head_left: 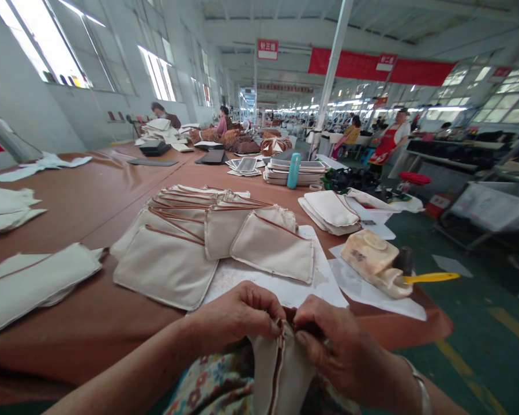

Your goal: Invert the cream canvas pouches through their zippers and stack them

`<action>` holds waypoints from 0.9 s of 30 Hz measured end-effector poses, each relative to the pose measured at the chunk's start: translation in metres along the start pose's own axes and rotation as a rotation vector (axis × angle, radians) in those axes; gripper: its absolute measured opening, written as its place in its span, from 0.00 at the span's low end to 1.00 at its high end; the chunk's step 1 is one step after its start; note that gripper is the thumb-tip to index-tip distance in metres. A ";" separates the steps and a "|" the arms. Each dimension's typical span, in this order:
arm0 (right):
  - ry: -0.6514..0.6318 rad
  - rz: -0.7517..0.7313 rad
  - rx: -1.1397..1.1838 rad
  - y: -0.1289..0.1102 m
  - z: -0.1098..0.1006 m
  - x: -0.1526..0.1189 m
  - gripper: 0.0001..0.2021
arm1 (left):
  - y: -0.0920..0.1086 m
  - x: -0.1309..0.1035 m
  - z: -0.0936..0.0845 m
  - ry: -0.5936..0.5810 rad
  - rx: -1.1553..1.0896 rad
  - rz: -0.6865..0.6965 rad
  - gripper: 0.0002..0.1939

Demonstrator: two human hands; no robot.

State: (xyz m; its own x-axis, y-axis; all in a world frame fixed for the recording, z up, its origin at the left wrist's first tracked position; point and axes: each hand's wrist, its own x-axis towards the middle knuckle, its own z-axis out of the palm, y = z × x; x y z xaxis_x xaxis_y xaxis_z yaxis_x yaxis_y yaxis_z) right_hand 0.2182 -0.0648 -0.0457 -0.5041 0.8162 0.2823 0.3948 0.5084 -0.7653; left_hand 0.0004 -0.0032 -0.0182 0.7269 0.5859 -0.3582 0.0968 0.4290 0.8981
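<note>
Both hands meet at the front edge of the table, low in the view. My left hand pinches the top of a cream fabric piece beside its brown-edged seam. On the other side of that seam, my right hand grips the same piece with bent fingers and thumb. The piece hangs down over a floral cloth. Just beyond my hands, several cream pouches with brown edging lie overlapped, partly on a white sheet.
A stained plastic container with a yellow-handled tool stands at the right corner. Behind are a turquoise bottle and stacked cream pieces. More cream pieces lie left. People sit and stand farther back.
</note>
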 end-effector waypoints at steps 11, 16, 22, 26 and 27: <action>0.262 -0.265 -0.276 -0.003 0.012 -0.009 0.16 | -0.010 0.000 0.003 0.041 0.016 -0.024 0.13; 0.239 -0.225 -0.287 0.005 0.026 -0.013 0.14 | -0.012 -0.002 0.004 0.044 0.045 -0.027 0.13; 0.190 -0.087 -0.087 -0.004 0.023 -0.009 0.07 | -0.005 -0.008 0.007 -0.021 0.179 -0.014 0.08; 0.175 0.371 0.637 -0.006 0.024 0.002 0.13 | 0.002 -0.010 0.007 -0.067 0.310 -0.001 0.04; 0.180 0.429 0.806 -0.003 0.026 0.004 0.13 | 0.003 -0.009 0.007 -0.061 0.319 -0.003 0.04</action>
State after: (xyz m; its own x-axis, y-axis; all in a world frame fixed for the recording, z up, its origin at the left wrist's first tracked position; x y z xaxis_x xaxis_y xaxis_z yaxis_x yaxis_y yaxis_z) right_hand 0.1947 -0.0700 -0.0572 -0.2849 0.9549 -0.0836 -0.1674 -0.1354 -0.9765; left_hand -0.0013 -0.0123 -0.0103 0.7647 0.5385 -0.3539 0.3006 0.1876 0.9351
